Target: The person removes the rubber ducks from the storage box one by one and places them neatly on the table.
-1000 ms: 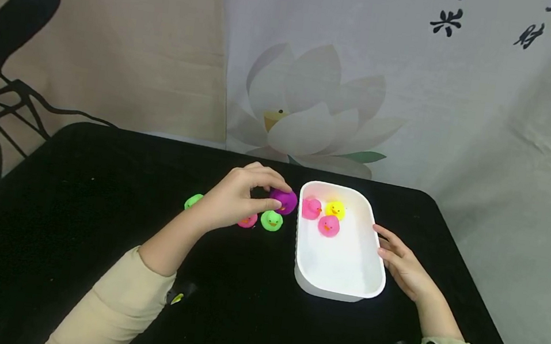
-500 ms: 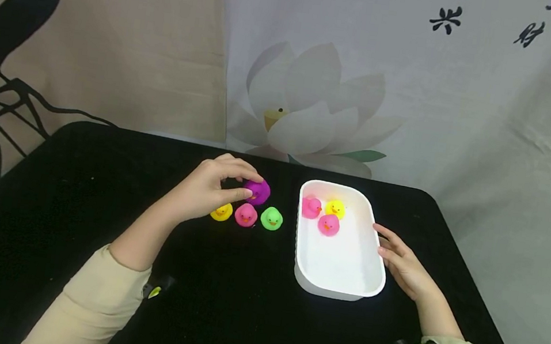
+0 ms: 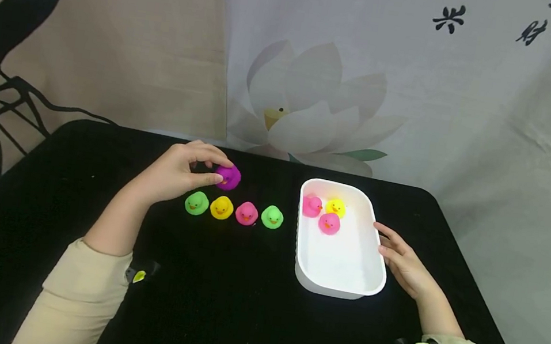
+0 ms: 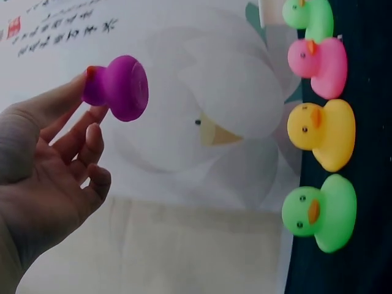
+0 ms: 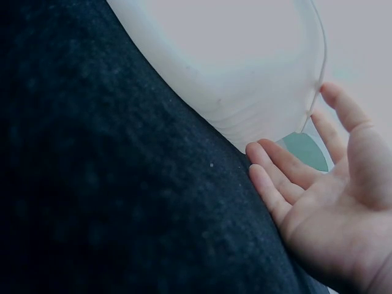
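Within left hand [image 3: 177, 172], pinched purple duck [image 4: 126, 89]

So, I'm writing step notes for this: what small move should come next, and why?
Probably carry the purple duck further left and lower it beside the leftmost green duck. The left hand pinches it above the table, and that green duck ends a row of four, while the box stands at the other end.

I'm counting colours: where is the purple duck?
In the head view, the purple duck is pinched by the left hand, left of the white tray and pictured just above the yellow duck on the table.
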`<state>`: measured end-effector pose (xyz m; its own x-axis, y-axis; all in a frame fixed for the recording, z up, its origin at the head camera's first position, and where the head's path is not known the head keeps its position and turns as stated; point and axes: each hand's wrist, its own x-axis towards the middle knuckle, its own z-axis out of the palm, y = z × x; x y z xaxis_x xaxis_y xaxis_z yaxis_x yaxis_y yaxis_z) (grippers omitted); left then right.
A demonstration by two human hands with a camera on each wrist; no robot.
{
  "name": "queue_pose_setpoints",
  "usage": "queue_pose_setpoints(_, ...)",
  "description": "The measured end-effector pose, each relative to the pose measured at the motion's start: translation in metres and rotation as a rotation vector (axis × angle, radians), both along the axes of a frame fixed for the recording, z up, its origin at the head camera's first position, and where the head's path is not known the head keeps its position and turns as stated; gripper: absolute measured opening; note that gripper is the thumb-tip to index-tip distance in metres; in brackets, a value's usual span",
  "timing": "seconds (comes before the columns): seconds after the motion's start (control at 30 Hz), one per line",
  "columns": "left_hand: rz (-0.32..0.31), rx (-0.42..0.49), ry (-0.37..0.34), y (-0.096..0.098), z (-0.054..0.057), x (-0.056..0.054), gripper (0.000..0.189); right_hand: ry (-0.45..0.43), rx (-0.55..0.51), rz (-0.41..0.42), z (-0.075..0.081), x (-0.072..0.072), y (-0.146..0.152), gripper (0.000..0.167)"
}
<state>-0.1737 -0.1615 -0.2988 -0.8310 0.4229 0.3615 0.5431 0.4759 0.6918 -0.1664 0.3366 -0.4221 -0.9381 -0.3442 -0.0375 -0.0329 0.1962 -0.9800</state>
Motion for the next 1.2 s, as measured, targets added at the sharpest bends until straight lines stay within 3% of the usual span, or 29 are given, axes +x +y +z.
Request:
queue_pose_setpoints(0.17,-0.032,-0.047,-0.012,-0.011,0.001,-0.001,0.021,0.001,0.004,-0.003,0.000,0.000,0.001,0.055)
queue_pose_setpoints(0.63,-0.027,-0.111,-0.111,-0.044,0.000,-0.002,0.022,0.004,-0.004,-0.002,-0.001,0.000,0.001,0.055)
queue_pose_setpoints(1.2,-0.079,-0.131,-0.214,-0.073,-0.022,-0.010,0.023,0.004,0.000,-0.005,-0.001,-0.001,0.001,0.055)
